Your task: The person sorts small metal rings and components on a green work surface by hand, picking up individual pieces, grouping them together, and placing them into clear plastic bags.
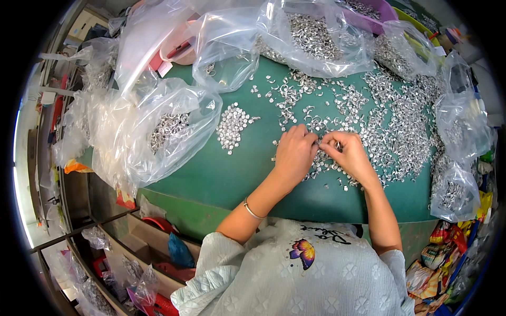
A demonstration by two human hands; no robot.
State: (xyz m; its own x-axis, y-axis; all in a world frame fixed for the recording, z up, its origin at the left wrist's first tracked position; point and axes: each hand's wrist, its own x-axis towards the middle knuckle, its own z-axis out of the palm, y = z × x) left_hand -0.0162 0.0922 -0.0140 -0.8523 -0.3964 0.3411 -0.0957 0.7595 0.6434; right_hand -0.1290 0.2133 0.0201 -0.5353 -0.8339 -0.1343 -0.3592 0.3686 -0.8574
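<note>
My left hand (295,154) and my right hand (348,151) meet over the green tabletop (242,179), fingertips almost touching. Both are closed in a pinch around a small silvery metal piece (318,142), mostly hidden by the fingers. Beneath and beyond them lies a broad spread of loose silvery metal pieces (403,126), many of them curved. To the left of my hands sits a separate compact heap of small silvery pieces (232,125). A bracelet (252,209) circles my left wrist.
Clear plastic bags hold more metal pieces at the left (168,131), far side (315,37) and right edge (454,189). A purple bin (389,11) stands at the far right. Below the table's left edge is an open drawer (118,227); colourful packets (433,258) lie low at right.
</note>
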